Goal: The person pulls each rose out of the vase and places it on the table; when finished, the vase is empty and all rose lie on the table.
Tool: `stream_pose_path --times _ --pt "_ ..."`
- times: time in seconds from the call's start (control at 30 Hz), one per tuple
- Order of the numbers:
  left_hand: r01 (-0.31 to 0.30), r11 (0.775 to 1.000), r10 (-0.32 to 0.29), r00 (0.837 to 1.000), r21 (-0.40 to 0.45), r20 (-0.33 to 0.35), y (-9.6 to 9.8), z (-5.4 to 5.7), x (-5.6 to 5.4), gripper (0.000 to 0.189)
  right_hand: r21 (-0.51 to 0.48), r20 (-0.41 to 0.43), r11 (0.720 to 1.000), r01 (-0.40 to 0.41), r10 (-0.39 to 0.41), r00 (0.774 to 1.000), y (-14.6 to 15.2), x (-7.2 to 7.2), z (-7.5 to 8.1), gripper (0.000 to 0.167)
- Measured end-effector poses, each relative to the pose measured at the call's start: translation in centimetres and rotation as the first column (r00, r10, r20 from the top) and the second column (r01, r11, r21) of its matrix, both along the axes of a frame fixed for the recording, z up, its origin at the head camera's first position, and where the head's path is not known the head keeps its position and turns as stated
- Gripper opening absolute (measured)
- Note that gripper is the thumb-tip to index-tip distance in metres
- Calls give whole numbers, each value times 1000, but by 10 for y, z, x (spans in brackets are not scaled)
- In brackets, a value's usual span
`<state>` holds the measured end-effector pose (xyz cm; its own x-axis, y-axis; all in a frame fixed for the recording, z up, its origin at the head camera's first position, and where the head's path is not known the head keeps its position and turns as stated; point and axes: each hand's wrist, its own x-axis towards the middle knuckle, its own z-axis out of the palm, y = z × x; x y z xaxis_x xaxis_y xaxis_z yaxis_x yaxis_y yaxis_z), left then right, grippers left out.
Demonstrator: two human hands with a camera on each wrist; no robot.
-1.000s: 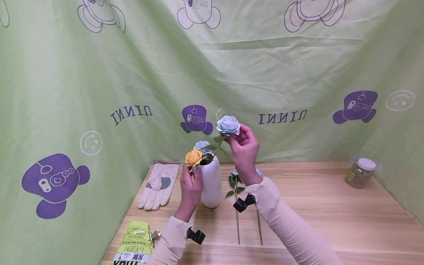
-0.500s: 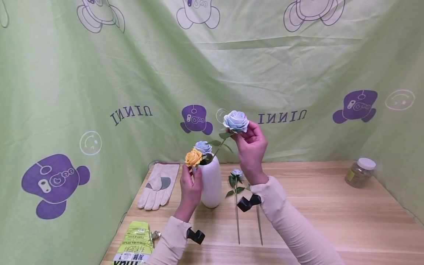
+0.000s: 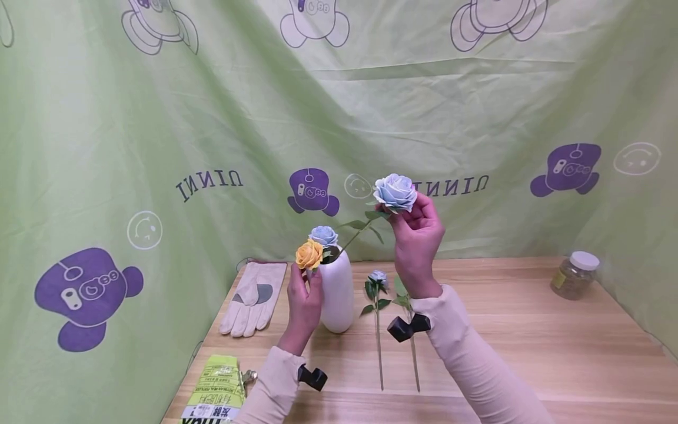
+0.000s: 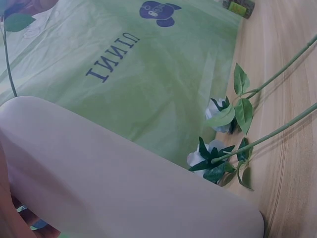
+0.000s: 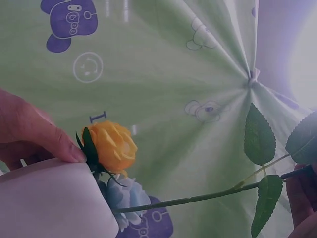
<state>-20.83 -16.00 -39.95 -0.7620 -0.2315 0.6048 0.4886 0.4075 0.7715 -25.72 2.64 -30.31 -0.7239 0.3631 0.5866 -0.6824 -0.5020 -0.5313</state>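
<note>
My right hand pinches a light blue rose just under its bloom. Its leafy stem slants down into the mouth of a white vase. On the vase's left side, my left hand grips it near the rim; in the left wrist view, fingers curl round behind it. A yellow rose and another blue rose stand low in the vase, blooms close to the rim. The yellow bloom sits right over the left fingertips.
Two more stemmed flowers lie right of the vase: a blue rose and one with its stem partly behind the right wrist. White gloves, a green fertilizer bag and a lidded jar are also on the table.
My right hand has moved right and slightly up with the blue rose, tilting its stem further over to the right. The left hand and the vase stay in place.
</note>
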Motion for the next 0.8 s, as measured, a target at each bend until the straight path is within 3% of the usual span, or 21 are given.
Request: stream_pose_path --times 0.43,0.8 --pt "-3 1000 3 1000 5 9 1 0 1 37 -104 -34 994 28 -31 999 15 3 13 30" --pt "-8 1000 8 1000 3 13 0 -2 0 35 -251 -71 968 -4 -15 997 21 3 20 26"
